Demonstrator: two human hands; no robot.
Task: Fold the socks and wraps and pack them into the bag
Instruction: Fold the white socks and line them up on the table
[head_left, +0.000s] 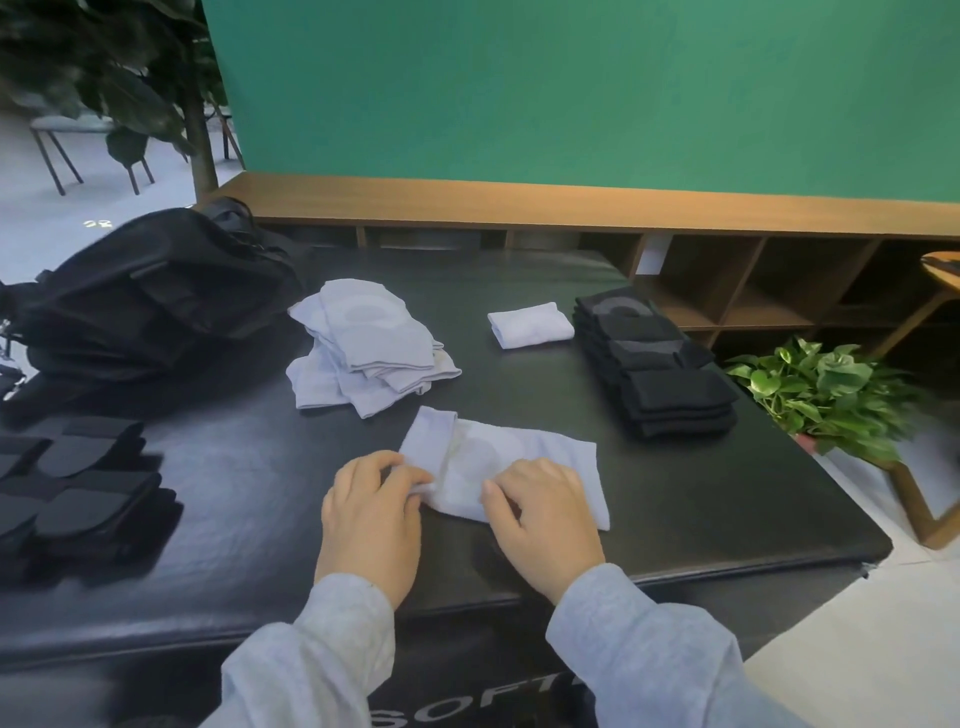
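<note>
A white sock (519, 457) lies flat across the near middle of the black table (727, 493). My left hand (371, 512) pinches its near left end, fingers curled on the cloth. My right hand (543, 514) grips the sock's near edge at the middle. Behind it lies a loose pile of white socks (363, 348), and one folded white sock (530, 325) sits farther right. Black socks (660, 374) are stacked at the right, and black wraps (78, 483) are stacked at the left. The black bag (150, 296) rests at the far left.
A potted green plant (826, 395) on a wooden stand sits just past the table's right edge. A wooden shelf unit (727, 280) runs along the green wall behind. The table's near edge is below my wrists.
</note>
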